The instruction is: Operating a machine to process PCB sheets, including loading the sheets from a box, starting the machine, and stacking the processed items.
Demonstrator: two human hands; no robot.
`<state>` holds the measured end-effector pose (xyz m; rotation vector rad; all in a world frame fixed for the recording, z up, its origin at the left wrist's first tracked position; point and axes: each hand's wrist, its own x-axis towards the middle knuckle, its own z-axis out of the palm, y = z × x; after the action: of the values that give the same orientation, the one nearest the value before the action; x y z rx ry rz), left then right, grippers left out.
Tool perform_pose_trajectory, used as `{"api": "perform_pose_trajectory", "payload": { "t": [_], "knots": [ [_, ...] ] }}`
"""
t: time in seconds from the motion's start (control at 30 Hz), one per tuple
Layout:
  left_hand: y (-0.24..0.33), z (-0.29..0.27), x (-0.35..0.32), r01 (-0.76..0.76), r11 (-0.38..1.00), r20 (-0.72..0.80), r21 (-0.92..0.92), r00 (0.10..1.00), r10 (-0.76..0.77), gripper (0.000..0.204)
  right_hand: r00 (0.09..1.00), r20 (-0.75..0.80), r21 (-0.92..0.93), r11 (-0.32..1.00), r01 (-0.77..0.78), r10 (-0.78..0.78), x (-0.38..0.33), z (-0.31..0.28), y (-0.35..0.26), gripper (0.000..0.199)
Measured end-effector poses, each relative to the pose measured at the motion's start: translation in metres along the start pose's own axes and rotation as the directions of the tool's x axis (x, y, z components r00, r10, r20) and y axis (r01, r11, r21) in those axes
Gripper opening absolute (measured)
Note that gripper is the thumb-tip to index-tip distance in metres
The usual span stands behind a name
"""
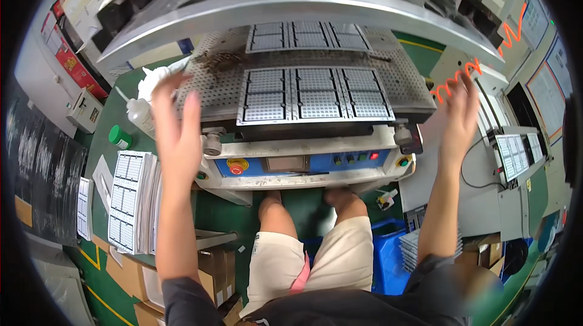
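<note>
My left hand (pixel 176 113) is raised at the left side of a perforated metal bed, thumb and fingers apart, nothing in it. At the bed's right side my right hand (pixel 460 110) is up too, fingers stretched and empty. Between them, a white panel (pixel 317 95) with dark frames and rows of small marks lies near the front edge of the perforated bed (pixel 401 77). A similar panel (pixel 303 37) is farther back, partly hidden under the raised metal frame (pixel 291 4). Neither hand touches a panel.
Below the bed is a blue control panel (pixel 358 161) with a red stop button (pixel 236 168). A white bottle (pixel 141 113), green-capped jar (pixel 119 137) and panel stack (pixel 129 201) stand left. A conveyor-like unit (pixel 486 198), orange coiled hose (pixel 449 89) and blue crate (pixel 388 253) are right.
</note>
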<state>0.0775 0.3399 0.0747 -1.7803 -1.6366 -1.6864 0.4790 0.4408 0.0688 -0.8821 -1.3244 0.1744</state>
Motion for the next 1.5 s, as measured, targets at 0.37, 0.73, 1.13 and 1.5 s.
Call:
{"api": "perform_pose_trajectory", "payload": {
  "t": [0.37, 0.73, 1.13, 1.5],
  "knots": [
    [0.050, 0.041, -0.076, 0.666, 0.403, 0.594, -0.627, 0.744, -0.305, 0.030, 0.812, -0.038, -0.105, 0.806, -0.583, 0.582, -0.225, -0.003, 0.108, 0.062],
    [0.047, 0.062, -0.049, 0.716, 0.168, 0.566, -0.677, 0.653, -0.503, 0.025, 0.884, -0.189, -0.469, 0.752, -0.463, 0.427, -0.235, 0.014, 0.142, 0.070],
    [0.093, 0.013, -0.129, 0.667, 0.197, 0.465, -0.719, 0.672, -0.576, 0.028, 0.683, 0.518, 0.314, 0.629, -0.711, 0.515, -0.220, -0.004, -0.013, 0.049],
    [0.124, -0.013, -0.255, 0.625, 0.482, 0.450, -0.614, 0.779, -0.436, 0.035, 0.564, 0.657, 0.534, 0.219, -0.817, 0.501, -0.249, -0.014, -0.118, 0.034]
  ]
}}
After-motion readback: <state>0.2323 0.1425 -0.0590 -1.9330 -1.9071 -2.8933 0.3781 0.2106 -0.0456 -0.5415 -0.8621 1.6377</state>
